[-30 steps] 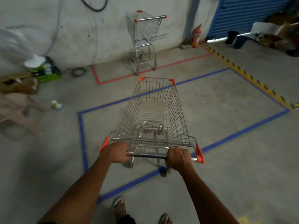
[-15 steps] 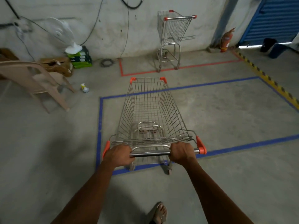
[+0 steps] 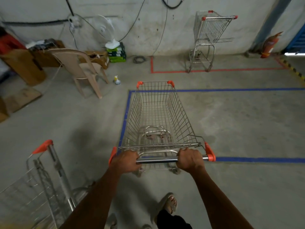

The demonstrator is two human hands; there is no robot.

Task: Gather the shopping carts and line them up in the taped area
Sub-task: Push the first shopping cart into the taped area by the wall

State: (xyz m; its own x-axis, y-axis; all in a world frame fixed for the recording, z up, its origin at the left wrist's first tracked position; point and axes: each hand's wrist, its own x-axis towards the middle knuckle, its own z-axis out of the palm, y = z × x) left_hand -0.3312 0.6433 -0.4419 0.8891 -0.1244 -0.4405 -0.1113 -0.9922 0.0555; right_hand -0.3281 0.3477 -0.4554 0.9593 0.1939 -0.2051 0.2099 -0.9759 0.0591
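Gripped wire cart [image 3: 158, 123] stands upright ahead of the grip, inside blue tape [image 3: 127, 111]. Second cart [image 3: 49, 187] left of grip; third [image 3: 209, 38] far ahead within red tape [image 3: 214, 70].

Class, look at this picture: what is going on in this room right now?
A person grips the steel handlebar of an empty wire shopping cart with orange corners, left hand and right hand both closed on it. The cart sits along the left edge of the blue taped rectangle. A smaller cart stands in the red taped area by the wall; another cart waits at lower left.
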